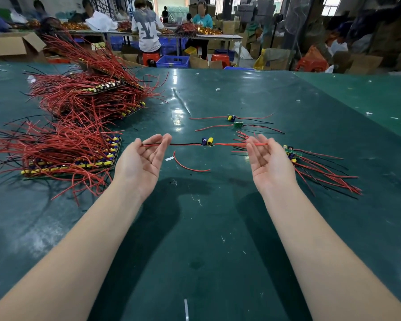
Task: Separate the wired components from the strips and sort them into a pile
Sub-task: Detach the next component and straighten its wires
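Both my hands are held palm up over the green table. A single wired component, a small board with a yellow and a blue part, lies between them. Its black and red wires cross the fingers of my left hand, and its red wires cross the fingers of my right hand. The fingers of both hands are relaxed and slightly bent, not closed on the wires. Strips of joined components with many red wires lie at the left. A pile of separated components lies just right of my right hand.
More stacked strips sit further back on the left. Two loose components lie beyond my hands, and a loose red wire lies near the middle. People work at tables in the background, among cardboard boxes and blue crates.
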